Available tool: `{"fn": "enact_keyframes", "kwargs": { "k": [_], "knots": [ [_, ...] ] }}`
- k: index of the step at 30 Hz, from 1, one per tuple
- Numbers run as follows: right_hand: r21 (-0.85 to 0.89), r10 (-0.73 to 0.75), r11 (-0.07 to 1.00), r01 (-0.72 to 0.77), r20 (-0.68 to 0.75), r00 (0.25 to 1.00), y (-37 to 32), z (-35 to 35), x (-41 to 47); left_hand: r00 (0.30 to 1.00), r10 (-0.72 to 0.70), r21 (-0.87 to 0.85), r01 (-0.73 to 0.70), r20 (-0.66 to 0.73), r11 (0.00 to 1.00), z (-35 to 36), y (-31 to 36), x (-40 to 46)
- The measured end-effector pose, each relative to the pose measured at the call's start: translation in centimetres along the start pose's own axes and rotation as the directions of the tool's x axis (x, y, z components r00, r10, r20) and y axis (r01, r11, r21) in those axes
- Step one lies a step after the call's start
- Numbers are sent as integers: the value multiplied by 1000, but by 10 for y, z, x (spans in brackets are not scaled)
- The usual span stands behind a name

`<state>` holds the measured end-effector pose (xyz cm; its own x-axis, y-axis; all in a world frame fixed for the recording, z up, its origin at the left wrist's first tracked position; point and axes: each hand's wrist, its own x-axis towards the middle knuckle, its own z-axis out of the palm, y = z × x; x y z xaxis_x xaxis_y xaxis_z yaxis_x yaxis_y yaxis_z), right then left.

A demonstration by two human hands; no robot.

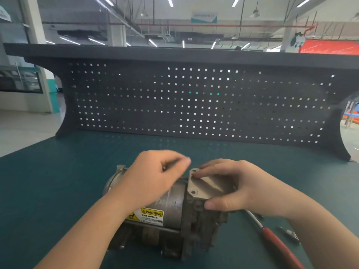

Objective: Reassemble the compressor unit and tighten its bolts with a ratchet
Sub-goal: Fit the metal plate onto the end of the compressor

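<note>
From the head view I see the grey cylindrical metal compressor lying on its side on the green tabletop, near centre. My left hand hovers over its body, blurred fingers curled around something small I cannot tell. My right hand grips the compressor's right end cap, fingers clamped on it, while the red-handled ratchet lies on the tabletop near right.

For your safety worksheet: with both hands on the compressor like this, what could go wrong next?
The grey cylindrical metal compressor lies unclamped on the teal bench mat, so it may roll. The left hand seems to pinch something small that could drop. The red-handled ratchet sits by the right hand's forearm and could be knocked.
</note>
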<state>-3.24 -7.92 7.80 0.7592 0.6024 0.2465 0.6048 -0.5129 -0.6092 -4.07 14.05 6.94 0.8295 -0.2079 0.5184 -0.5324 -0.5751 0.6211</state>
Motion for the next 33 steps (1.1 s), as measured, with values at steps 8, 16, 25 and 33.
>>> {"fn": "enact_keyframes", "kwargs": {
  "k": [8,16,25,33],
  "knots": [
    [0,-10,1000,10,-73,997,-6,-7,-1,725,-523,-844,150,448,-515,-22,30,35],
    [-210,-168,973,96,-358,918,-61,6,30,808,-256,-829,434,531,-352,-12,41,33],
    [181,-26,978,105,-397,917,-60,2,24,777,-372,-839,346,507,-421,3,58,36],
    [324,-44,933,155,-324,945,-44,-12,7,781,-408,-875,368,474,-314,-3,31,43]
  ]
}}
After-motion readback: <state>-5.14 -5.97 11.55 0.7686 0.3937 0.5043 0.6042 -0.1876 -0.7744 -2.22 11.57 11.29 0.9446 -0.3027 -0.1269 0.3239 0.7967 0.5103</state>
